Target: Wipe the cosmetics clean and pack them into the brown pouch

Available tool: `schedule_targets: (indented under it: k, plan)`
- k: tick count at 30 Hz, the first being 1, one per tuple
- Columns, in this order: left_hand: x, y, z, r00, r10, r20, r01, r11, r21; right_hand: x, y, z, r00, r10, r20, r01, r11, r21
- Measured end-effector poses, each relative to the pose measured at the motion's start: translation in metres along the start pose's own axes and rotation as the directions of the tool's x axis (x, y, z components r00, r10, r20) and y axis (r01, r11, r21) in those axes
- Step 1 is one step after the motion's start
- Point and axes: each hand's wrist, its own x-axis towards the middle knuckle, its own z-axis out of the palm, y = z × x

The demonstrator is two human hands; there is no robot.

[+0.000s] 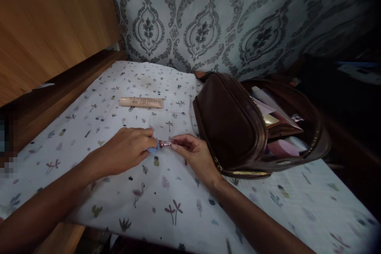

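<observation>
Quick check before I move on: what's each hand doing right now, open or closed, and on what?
Left hand: closed, holding a blue cloth at one end of a small tube.
Right hand: closed, pinching the tube's other end.

A white cloth-covered tabletop [218, 222], printed with small palms, pineapples and a flamingo, spreads across the middle and bottom of the frame. A beige tube [141, 102] lies flat on it left of centre; an unzipped brown bag [228, 115] rests right of centre, well apart from the tube.
</observation>
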Motion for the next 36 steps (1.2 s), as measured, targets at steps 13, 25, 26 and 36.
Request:
schedule_targets:
  k: [13, 25, 26, 36]
  plan:
    - [0.001, 0.000, 0.006, 0.984, 0.080, -0.160, -0.098, 0.989, -0.106, -0.012, -0.004, 0.009, 0.988, -0.104, 0.115, 0.109, 0.993, -0.041]
    - [0.001, -0.034, -0.015, 0.991, 0.029, 0.129, 0.010, 0.957, -0.289, -0.010, -0.002, 0.006, 0.970, -0.206, 0.126, 0.217, 0.972, -0.085]
    - [0.003, -0.031, -0.014, 0.997, 0.020, 0.074, 0.004, 0.952, -0.308, -0.010, -0.002, 0.006, 0.966, -0.215, 0.141, 0.228, 0.971, -0.076]
    - [0.002, -0.043, 0.005, 0.988, 0.114, 0.101, -0.079, 0.950, -0.302, -0.012, -0.005, 0.009, 0.950, -0.264, 0.164, 0.286, 0.950, -0.127]
